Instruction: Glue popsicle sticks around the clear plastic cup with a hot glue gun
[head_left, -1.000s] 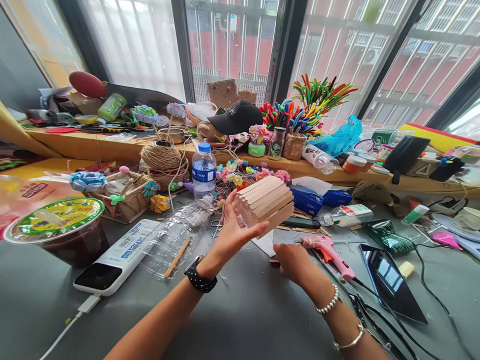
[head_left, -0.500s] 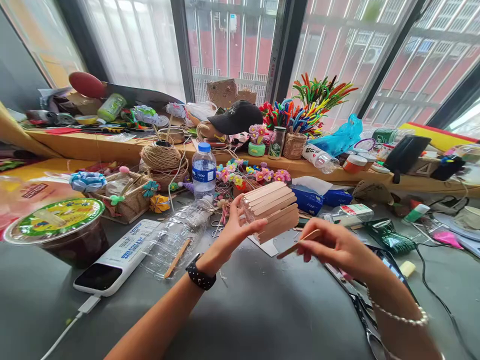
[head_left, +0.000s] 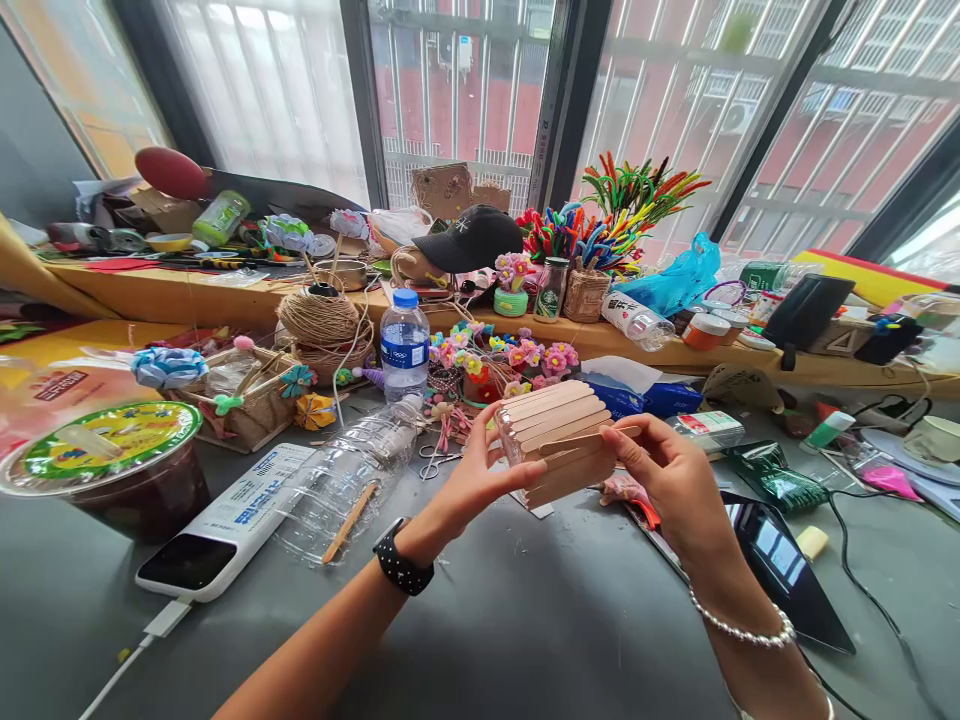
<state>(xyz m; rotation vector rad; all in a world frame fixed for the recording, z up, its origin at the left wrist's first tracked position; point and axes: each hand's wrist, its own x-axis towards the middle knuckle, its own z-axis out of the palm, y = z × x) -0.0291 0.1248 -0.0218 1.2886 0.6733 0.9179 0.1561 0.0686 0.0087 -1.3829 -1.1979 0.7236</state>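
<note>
My left hand (head_left: pixel 484 465) grips the clear end of a cut plastic bottle (head_left: pixel 512 437) whose side is covered with flat wooden craft sticks (head_left: pixel 559 408). It is held tilted above the grey table, its stick-covered side facing me. My right hand (head_left: pixel 656 470) pinches one loose craft stick (head_left: pixel 581 442) between thumb and fingers. That stick lies across the front of the covered side, at a slight angle to the sticks there. Whether it presses flat against them I cannot tell. The far side of the bottle is hidden.
Left of my hands lie a clear plastic bottle (head_left: pixel 349 470) with a craft stick (head_left: pixel 351 522), a white power bank (head_left: pixel 225 525) with cable, and a lidded drink cup (head_left: pixel 112 470). A water bottle (head_left: pixel 405 350) stands behind. On the right are a dark tablet (head_left: pixel 780 570) and black cables.
My right hand has moved left and up, bringing the loose stick from beside the bottle onto its stick-covered side. The bottle in my left hand has shifted slightly right and down.
</note>
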